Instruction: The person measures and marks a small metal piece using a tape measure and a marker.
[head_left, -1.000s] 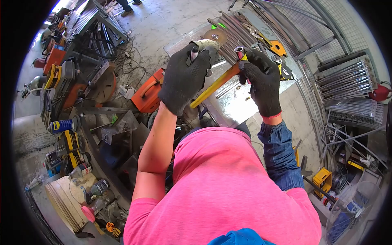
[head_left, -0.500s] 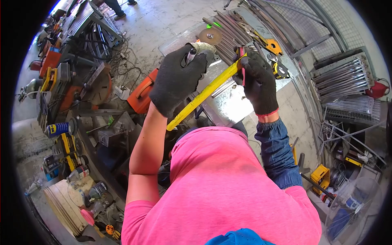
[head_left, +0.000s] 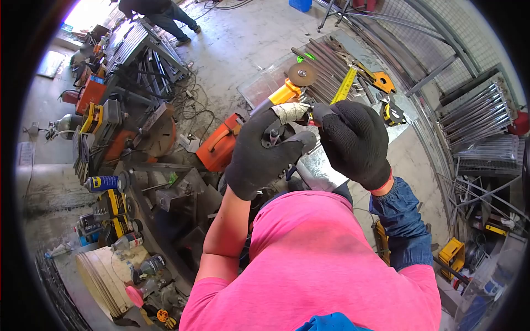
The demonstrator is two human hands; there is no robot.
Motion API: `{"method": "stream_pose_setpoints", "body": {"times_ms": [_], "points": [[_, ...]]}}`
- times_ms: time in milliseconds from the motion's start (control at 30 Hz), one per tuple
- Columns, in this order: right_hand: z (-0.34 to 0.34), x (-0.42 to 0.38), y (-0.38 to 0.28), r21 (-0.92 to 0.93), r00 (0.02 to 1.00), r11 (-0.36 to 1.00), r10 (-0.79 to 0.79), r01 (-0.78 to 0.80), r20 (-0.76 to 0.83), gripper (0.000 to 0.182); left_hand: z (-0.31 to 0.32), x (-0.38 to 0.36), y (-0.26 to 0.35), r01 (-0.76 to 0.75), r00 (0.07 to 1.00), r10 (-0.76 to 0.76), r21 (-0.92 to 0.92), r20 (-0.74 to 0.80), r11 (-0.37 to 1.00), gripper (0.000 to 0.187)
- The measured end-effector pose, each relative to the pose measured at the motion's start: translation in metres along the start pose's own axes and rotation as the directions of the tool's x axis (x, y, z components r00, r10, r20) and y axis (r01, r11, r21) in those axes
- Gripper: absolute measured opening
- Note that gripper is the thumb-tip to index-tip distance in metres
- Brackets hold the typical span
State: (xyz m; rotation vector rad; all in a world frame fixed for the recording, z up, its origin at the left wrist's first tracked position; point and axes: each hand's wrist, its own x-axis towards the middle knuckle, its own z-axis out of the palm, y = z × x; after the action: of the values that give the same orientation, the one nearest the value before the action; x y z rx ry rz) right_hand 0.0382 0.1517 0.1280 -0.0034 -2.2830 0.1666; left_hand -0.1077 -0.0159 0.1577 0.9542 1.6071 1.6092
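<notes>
My left hand [head_left: 265, 146], in a black glove, is closed around a dark cylinder [head_left: 274, 134] like a marker; pale wrapping [head_left: 291, 112] covers its index finger. Close beside its fingertips, my right hand [head_left: 356, 142], also black-gloved, is pinched closed on something small and dark, mostly hidden. A bit of red shows beneath those fingertips. A yellow measuring strip [head_left: 344, 86] stretches up and away from behind my right hand; whether the hand grips it cannot be seen. Under both hands is a shiny metal sheet [head_left: 319, 172].
An orange angle grinder [head_left: 285, 92] with a disc, metal bars [head_left: 326, 69], an orange tool [head_left: 383, 82] and a tape measure [head_left: 393, 114] lie ahead. A red toolbox [head_left: 220, 144] sits left. Steel tubes [head_left: 477, 113] are stacked right. Another person [head_left: 165, 19] stands far left.
Both hands have come closer together. The yellow strip, earlier slanting down-left between them, now points up and away beyond my right hand. The view has shifted, showing more of the other person.
</notes>
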Motion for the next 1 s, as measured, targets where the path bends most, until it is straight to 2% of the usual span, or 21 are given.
{"method": "stream_pose_setpoints", "body": {"times_ms": [33,233,533,733,833,933,1000], "points": [[0.001,-0.003,0.001,-0.020,1.000,0.999,-0.027,0.027,0.012,0.052,0.002,-0.001,-0.004,-0.033,0.999,0.035,0.061,-0.026,0.998,0.039],[0.002,-0.006,0.001,-0.035,0.997,0.997,-0.070,0.070,-0.022,0.049,0.012,-0.004,-0.015,-0.072,0.992,0.077,0.051,-0.098,0.996,0.040],[-0.002,-0.004,-0.003,-0.003,0.998,0.998,-0.060,0.060,0.024,0.049,0.015,-0.006,-0.010,-0.058,0.995,0.058,0.005,-0.081,0.998,0.036],[-0.005,0.000,-0.008,-0.046,0.994,0.994,-0.104,0.102,-0.033,0.051,0.013,-0.009,-0.018,-0.071,0.994,0.071,0.004,-0.082,0.997,0.039],[-0.007,-0.003,-0.010,-0.011,0.997,0.997,-0.072,0.072,0.013,0.046,0.012,-0.009,-0.018,-0.085,0.993,0.084,-0.003,-0.082,0.996,0.039],[-0.006,-0.004,-0.008,-0.020,0.995,0.995,-0.095,0.095,0.015,0.046,0.014,-0.009,-0.019,-0.097,0.992,0.091,-0.061,-0.087,0.993,0.038],[0.000,-0.005,-0.006,-0.027,0.994,0.994,-0.104,0.103,-0.021,0.048,0.014,-0.009,-0.022,-0.099,0.991,0.095,-0.033,-0.094,0.995,0.038]]}}
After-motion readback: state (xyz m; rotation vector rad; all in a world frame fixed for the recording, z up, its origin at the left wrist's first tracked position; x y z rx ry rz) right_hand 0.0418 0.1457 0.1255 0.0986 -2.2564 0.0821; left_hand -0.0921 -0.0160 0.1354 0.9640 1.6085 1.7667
